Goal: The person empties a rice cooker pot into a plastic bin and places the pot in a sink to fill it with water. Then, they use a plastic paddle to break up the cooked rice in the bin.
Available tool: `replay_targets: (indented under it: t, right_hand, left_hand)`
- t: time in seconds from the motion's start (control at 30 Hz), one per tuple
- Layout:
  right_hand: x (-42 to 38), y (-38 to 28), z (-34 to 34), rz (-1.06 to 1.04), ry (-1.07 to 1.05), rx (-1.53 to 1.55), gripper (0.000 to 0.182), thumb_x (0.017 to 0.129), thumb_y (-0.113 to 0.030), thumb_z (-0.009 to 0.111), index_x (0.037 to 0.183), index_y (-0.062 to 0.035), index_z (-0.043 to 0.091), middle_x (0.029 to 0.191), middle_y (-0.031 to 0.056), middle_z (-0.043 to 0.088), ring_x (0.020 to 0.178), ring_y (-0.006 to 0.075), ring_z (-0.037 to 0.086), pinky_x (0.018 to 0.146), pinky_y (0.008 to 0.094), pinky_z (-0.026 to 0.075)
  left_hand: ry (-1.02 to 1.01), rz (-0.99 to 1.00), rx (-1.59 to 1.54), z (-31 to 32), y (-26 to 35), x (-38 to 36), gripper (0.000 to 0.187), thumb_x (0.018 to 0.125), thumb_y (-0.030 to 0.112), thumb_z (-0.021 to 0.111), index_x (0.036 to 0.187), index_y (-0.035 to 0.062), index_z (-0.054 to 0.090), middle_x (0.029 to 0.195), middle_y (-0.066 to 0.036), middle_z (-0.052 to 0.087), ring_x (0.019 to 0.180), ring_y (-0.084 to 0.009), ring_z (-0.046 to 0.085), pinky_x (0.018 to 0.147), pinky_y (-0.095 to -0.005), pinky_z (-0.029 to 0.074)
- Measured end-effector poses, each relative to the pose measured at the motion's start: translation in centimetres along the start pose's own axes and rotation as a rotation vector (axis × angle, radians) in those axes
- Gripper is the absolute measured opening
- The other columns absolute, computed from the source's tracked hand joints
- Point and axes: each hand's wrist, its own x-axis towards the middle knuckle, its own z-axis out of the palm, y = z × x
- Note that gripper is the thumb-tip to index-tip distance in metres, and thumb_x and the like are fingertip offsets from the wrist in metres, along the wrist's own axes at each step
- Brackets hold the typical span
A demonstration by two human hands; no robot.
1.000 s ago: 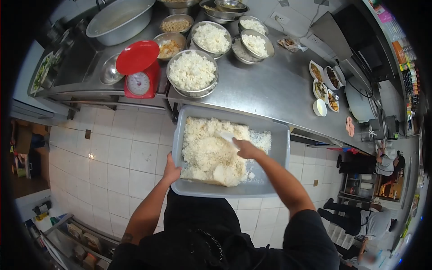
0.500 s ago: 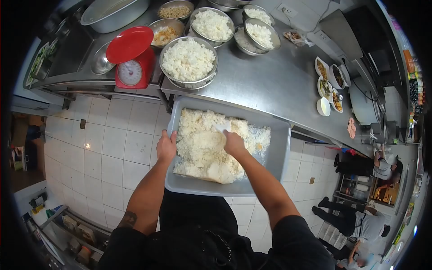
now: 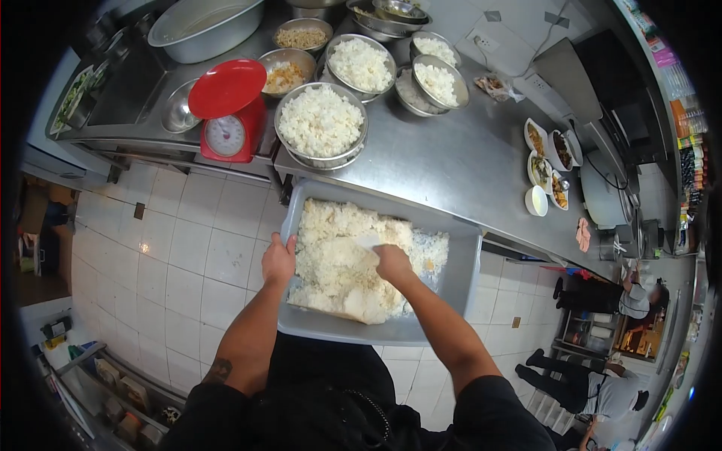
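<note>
Gripping the tub (image 3: pixel 459 282) rim with the left hand (image 3: pixel 278 261), the right hand (image 3: pixel 392 263) has dragged the white scoop (image 3: pixel 368 240) back through the rice (image 3: pixel 338 255), loosening another clump.

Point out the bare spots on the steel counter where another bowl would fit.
The widest bare stretch of the steel counter lies between the big rice bowl, the grey tub and the small side dishes. The far left is crowded: red scale, stacked bowls and a large basin leave almost no gaps.
</note>
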Motion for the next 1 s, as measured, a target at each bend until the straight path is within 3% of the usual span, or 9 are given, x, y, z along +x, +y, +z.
replay_targets:
  t: [0.13,0.17,0.33,0.4,0.5,0.7,0.87,0.97,1.0]
  right_hand:
    - [-0.8,0.8,-6.6,-0.046,-0.124,-0.031,0.043,0.082,-0.001,0.064,0.121,-0.0155,0.075,0.114,0.0195,0.072,0.108,0.0373,0.070,0.092,0.0461,0.057]
    - [-0.3,-0.5,-8.6,-0.058,-0.140,-0.091,0.037,0.082,-0.001,0.062,0.117,-0.0090,0.074,0.109,0.0204,0.073,0.106,0.0383,0.070,0.091,0.0468,0.057]
    - [7.7,-4.5,2.7,-0.019,-0.013,0.043,0.038,0.079,0.002,0.062,0.116,-0.0043,0.071,0.108,0.0241,0.071,0.107,0.0431,0.068,0.091,0.0492,0.056]
    - [4.3,-8.3,4.5,0.125,-0.022,0.203,0.040,0.080,0.000,0.062,0.120,-0.0032,0.067,0.109,0.0243,0.071,0.106,0.0441,0.067,0.092,0.0501,0.055]
    - [0.6,-6.4,5.7,0.099,0.128,0.185,0.043,0.078,-0.002,0.064,0.120,-0.0064,0.069,0.105,0.0226,0.073,0.102,0.0430,0.070,0.090,0.0498,0.056]
    - [2.2,-7.6,-7.9,-0.087,-0.067,-0.093,0.042,0.078,-0.002,0.064,0.117,-0.0134,0.075,0.107,0.0177,0.074,0.101,0.0367,0.072,0.089,0.0468,0.058]
    - [7.9,-12.9,1.0,0.002,-0.069,-0.013,0.022,0.088,-0.004,0.061,0.105,0.0036,0.071,0.105,0.0256,0.073,0.100,0.0403,0.072,0.089,0.0465,0.059]
    - [3.2,-9.9,5.6,0.024,0.047,0.141,0.041,0.085,-0.003,0.062,0.125,-0.0073,0.069,0.115,0.0294,0.069,0.112,0.0393,0.068,0.098,0.0480,0.054]
    - [1.1,-9.5,5.1,0.054,-0.011,0.147,0.054,0.082,-0.002,0.065,0.134,-0.0132,0.066,0.121,0.0279,0.067,0.118,0.0378,0.065,0.102,0.0466,0.053]
  left_hand:
    - [0.003,-0.004,0.005,0.2,-0.7,-0.4,0.050,0.106,0.049,0.047,0.121,0.0005,0.049,0.098,-0.029,0.071,0.094,-0.0499,0.068,0.085,-0.0584,0.052]
    - [0.008,-0.004,-0.001,0.2,-0.4,-0.4,0.050,0.106,0.049,0.047,0.121,0.0007,0.049,0.098,-0.029,0.071,0.094,-0.0501,0.068,0.085,-0.0585,0.052]
    - [0.023,-0.009,-0.005,0.7,-0.3,0.1,0.051,0.106,0.049,0.048,0.121,0.0009,0.049,0.098,-0.029,0.071,0.094,-0.0498,0.068,0.084,-0.0584,0.053]
    - [0.013,-0.013,0.010,0.5,-0.6,-0.5,0.051,0.106,0.049,0.048,0.121,0.0009,0.050,0.099,-0.029,0.071,0.094,-0.0496,0.068,0.085,-0.0582,0.053]
    - [0.003,-0.022,-0.012,0.3,-0.4,0.3,0.051,0.106,0.049,0.048,0.122,0.0007,0.050,0.100,-0.029,0.071,0.095,-0.0495,0.068,0.085,-0.0579,0.053]
    - [-0.011,-0.015,-0.024,0.2,-0.5,0.0,0.053,0.105,0.050,0.049,0.124,0.0004,0.051,0.100,-0.029,0.071,0.095,-0.0499,0.068,0.085,-0.0575,0.053]
    - [0.016,-0.019,-0.012,0.5,-0.5,0.0,0.050,0.105,0.049,0.049,0.120,0.0011,0.050,0.098,-0.029,0.071,0.095,-0.0504,0.067,0.085,-0.0580,0.052]
    - [0.020,0.003,-0.035,0.4,-0.4,-0.4,0.050,0.105,0.049,0.050,0.119,0.0010,0.050,0.097,-0.029,0.071,0.095,-0.0505,0.068,0.084,-0.0584,0.052]
    - [0.039,0.015,-0.046,0.3,0.1,0.4,0.050,0.105,0.049,0.050,0.119,0.0010,0.050,0.097,-0.029,0.071,0.095,-0.0505,0.068,0.084,-0.0584,0.052]
